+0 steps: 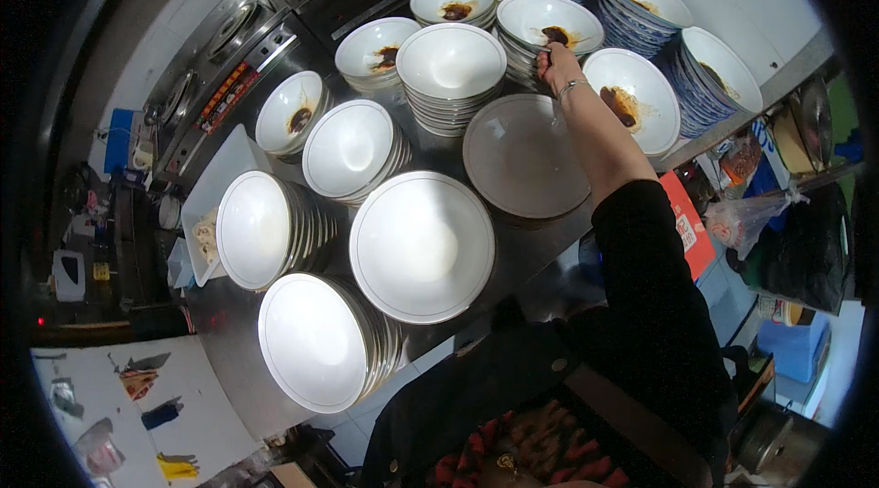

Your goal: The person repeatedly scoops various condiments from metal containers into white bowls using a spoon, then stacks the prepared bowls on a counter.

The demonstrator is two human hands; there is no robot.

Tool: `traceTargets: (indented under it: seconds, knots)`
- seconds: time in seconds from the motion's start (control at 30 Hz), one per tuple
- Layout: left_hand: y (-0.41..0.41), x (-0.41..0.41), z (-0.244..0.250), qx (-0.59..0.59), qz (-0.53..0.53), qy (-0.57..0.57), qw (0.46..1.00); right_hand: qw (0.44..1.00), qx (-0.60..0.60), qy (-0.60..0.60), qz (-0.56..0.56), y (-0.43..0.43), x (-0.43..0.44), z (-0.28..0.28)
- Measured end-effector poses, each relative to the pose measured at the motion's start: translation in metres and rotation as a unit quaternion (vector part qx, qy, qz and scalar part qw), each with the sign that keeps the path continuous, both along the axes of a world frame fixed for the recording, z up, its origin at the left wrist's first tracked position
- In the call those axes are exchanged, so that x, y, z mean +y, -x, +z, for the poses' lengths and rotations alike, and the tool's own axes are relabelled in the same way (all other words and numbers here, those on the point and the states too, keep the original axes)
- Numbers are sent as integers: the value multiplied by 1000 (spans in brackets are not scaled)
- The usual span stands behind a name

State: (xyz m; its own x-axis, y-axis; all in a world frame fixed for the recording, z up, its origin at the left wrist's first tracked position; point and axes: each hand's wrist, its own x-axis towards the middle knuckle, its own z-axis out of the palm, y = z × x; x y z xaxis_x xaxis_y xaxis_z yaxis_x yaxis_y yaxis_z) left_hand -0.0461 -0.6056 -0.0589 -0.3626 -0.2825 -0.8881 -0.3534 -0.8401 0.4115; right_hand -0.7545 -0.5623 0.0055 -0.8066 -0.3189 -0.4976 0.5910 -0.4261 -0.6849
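Note:
My right hand [560, 69] reaches across a steel table, with its fingers closed at the near rim of a white bowl [523, 15] that tops a stack. Dark brown sauce [557, 36] with oil lies in that bowl, beside my fingertips. To the right of my wrist stands another sauced bowl [645, 120]. Below my forearm is a shaded bowl stack [522, 158]. Clean white bowls top several nearer stacks, including a tall stack [450, 62], a large front bowl [420, 248] and a tilted stack [312, 344]. My left hand is out of view.
Blue-patterned bowl stacks [635, 24] with sauced top bowls line the wall. A white plastic tub [230, 158] with pale food stands left, near steel cooking equipment [257, 52]. A red sheet [687, 220] and a plastic bag [745, 217] are at right. A yellow glove [177, 466] hangs lower left.

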Motion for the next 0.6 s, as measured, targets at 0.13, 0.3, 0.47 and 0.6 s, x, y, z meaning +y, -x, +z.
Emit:
traceTargets:
  seconds: [0.13,0.3,0.47,0.6]
  knots:
    - [-7,14,0,-7,28,2,1000,998,41,-57,-7,-15,-4,4]
    - [-25,27,-1,-5,55,3,998,996,-18,-83,36,-13,3,8]
    - [-65,46,-1,-1,86,4,996,990,36,-104,91,-67,-11,45]
    - [-109,60,-5,0,103,2,995,941,248,-152,171,-144,-29,102]
